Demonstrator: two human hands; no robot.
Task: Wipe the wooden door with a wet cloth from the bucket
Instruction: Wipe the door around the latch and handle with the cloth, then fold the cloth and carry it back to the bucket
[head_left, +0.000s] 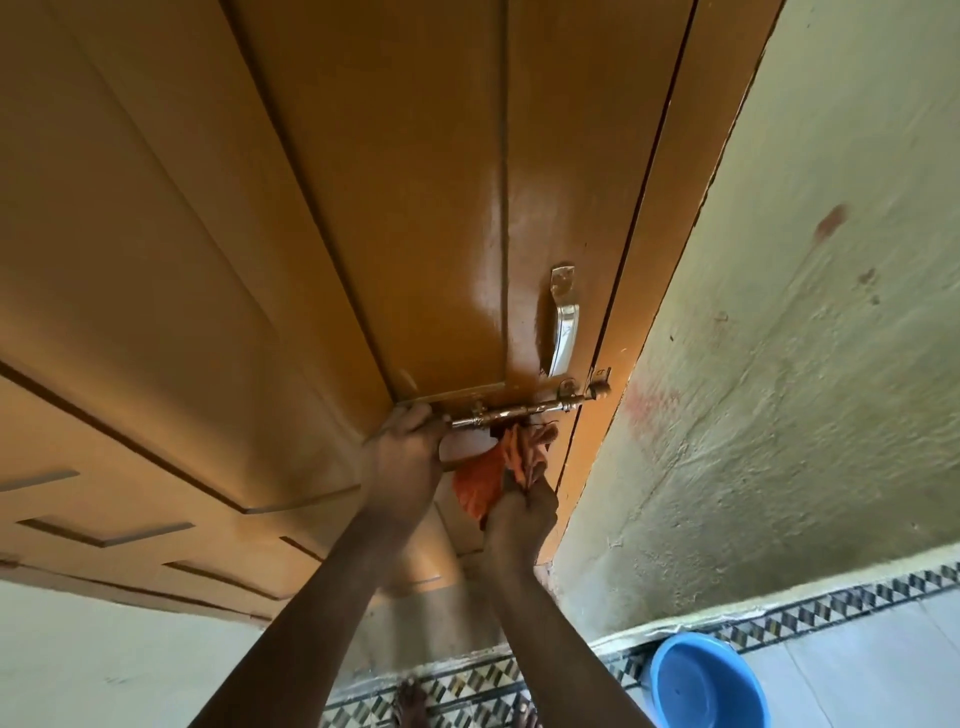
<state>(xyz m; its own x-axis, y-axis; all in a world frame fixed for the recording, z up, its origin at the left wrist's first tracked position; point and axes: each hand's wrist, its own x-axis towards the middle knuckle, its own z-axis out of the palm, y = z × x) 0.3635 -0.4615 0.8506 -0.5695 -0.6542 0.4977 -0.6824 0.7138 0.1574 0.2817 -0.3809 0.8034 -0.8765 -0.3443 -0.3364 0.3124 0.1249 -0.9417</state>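
Observation:
The brown wooden door (322, 218) fills the upper left of the view, glossy near its right edge. My left hand (402, 457) grips the left end of the metal sliding bolt (524, 410). Just below the bolt, my right hand (519, 512) is shut on an orange cloth (493, 475) and presses it against the door. A metal pull handle (563, 325) sits above the bolt. The blue bucket (706, 680) stands on the floor at the lower right, apart from both hands.
A rough pale green wall (779, 364) runs along the right of the door frame. Below lies a tiled floor with a black-and-white patterned border (831, 608). My bare feet (415, 701) show at the bottom edge.

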